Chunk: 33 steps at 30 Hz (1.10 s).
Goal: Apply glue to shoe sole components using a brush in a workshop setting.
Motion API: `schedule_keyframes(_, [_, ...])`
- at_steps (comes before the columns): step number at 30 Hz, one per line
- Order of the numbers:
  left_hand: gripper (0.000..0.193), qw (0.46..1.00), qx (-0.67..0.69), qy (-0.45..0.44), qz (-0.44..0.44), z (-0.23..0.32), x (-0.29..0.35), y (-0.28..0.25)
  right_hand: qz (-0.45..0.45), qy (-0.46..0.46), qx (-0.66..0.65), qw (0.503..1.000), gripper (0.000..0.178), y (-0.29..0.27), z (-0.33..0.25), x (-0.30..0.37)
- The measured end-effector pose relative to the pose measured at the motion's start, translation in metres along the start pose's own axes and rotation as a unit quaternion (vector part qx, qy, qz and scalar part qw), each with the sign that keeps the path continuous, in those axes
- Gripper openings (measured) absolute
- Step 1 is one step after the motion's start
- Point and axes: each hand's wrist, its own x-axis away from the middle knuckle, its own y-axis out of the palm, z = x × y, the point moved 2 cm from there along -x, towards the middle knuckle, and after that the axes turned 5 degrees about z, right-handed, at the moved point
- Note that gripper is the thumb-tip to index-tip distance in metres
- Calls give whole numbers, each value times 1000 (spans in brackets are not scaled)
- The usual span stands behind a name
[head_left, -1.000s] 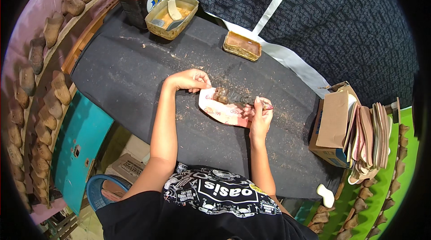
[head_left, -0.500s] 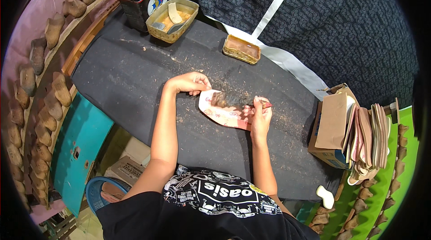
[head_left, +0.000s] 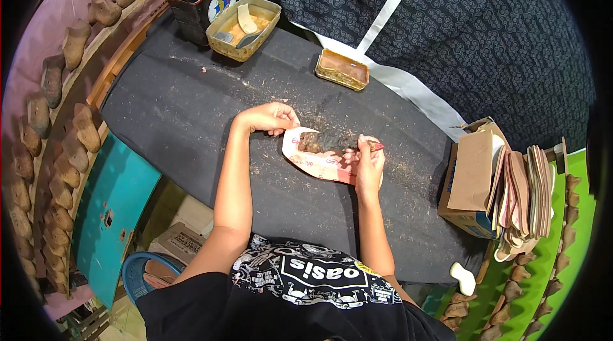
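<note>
Curved pink sheet [head_left: 320, 167], mottled dark tool [head_left: 329, 142]

Shoe lasts [head_left: 73, 44] beside teal panel [head_left: 115, 213]

I'm looking at a broad table [head_left: 185, 136] under dark cloth that fills the middle of the frame. Pale shavings [head_left: 408, 175] are scattered over it, thickest around the centre. At the upper left stand a green-and-black can [head_left: 191, 6] and a crusted tub [head_left: 233, 50]; at upper centre, a small rectangular dish [head_left: 341, 76]; at the right edge, a cardboard box [head_left: 472, 178].
</note>
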Motion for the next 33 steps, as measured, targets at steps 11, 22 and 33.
schedule_keyframes(11, [22,1000,-19,4,-21,5,2,3,38,-41,-14,998,18,-5,0,-16])
schedule_keyframes(22, [22,998,-53,16,-20,9,4,4,63,-51,1,997,19,-8,2,-19])
schedule_keyframes(33, [22,998,-53,7,-22,10,5,6,44,-51,13,998,17,-13,1,-15])
